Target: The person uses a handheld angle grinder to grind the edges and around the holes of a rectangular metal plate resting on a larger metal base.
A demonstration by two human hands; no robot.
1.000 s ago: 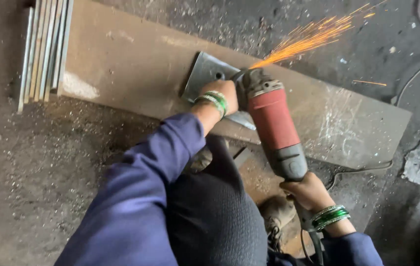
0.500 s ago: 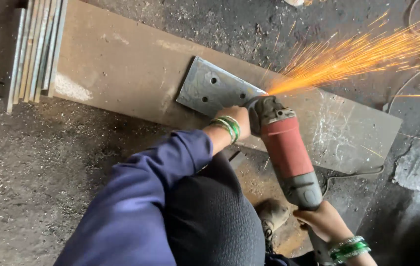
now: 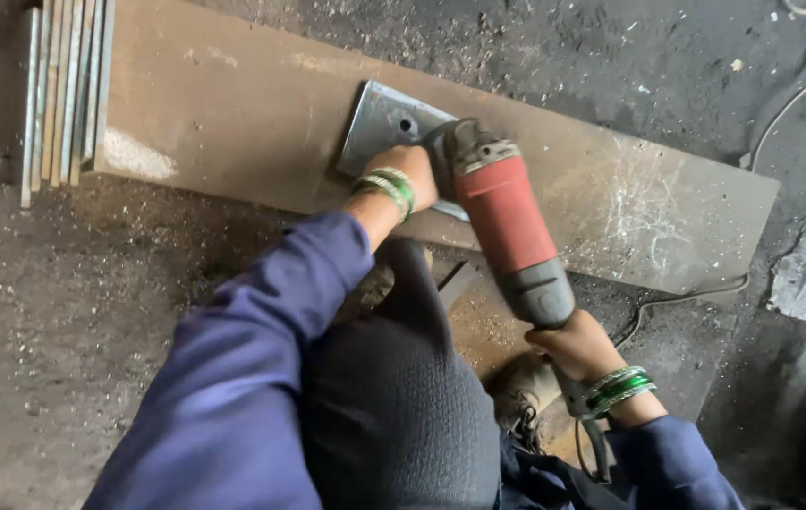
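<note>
1. Steel strips (image 3: 63, 94) lie stacked at the far left, on the end of a long brown plank (image 3: 233, 113) that rests on the gritty floor (image 3: 44, 331).
2. On the plank, a grey metal plate (image 3: 386, 123) with a drilled hole lies just ahead of the left hand (image 3: 403, 179).
3. That hand is closed at the head of the red angle grinder (image 3: 502, 222), nearest the plate.
4. The grinder's long axis runs from the plate back and rightward to the right hand (image 3: 577, 345), wrapped around its grey tail.
5. Its cord (image 3: 667, 302) trails right.
</note>
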